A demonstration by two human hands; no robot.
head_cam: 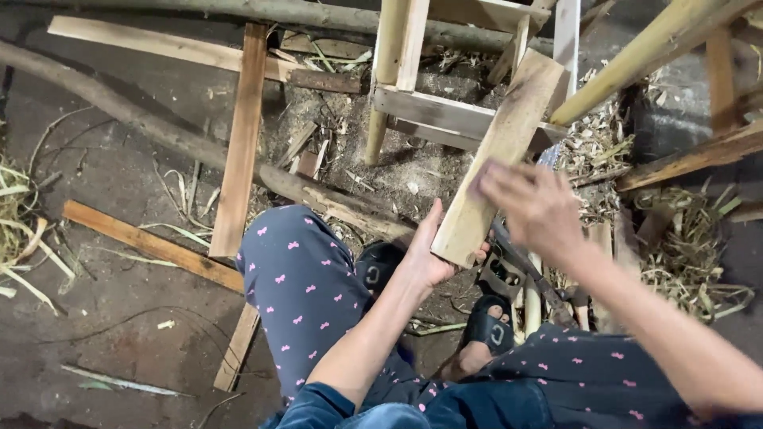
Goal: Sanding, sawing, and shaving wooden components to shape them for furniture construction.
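The flat pale split wooden slat (497,155), slanting through the frame's centre, looks stiff, light and splintery, best held low where the left hand (425,254) has fingers clamped; the blurred right hand (536,208) hovers, fingers apart.

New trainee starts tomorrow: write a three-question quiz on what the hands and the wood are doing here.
1. True or false: the left hand grips the lower end of the flat wooden board.
2. The right hand is: A) open above the board, B) holding a saw, C) on the floor.
3. What footwear shows below the board?

Key: 1 true. 2 A. 3 black sandals.
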